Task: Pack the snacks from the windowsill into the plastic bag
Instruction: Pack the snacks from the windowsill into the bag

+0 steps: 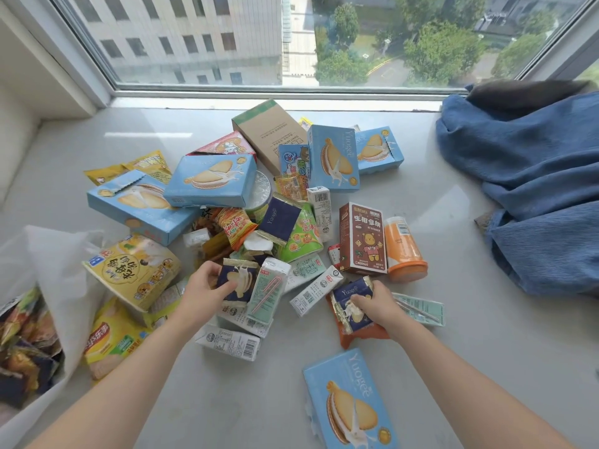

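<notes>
A: Left hand (207, 286) pinches a navy biscuit sachet (236, 280) at the heap's 6 o'clock edge on the windowsill (405, 367). Right hand (372, 303) has its fingers curled round another navy sachet (351, 304), 5 o'clock.

B: Handling?

A: Likely light, crinkly, contents brittle. Grip the crimped ends; plastic bag (48, 273) gapes at 9 o'clock.

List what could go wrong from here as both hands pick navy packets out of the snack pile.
1. The left hand pinches a navy packet lying against the green-white pouch; lifting may drag that pouch along.
2. The right hand grips several navy packets at once; one could slip out.
3. The plastic bag sags at far left, so the right hand's load might miss its mouth.
</notes>
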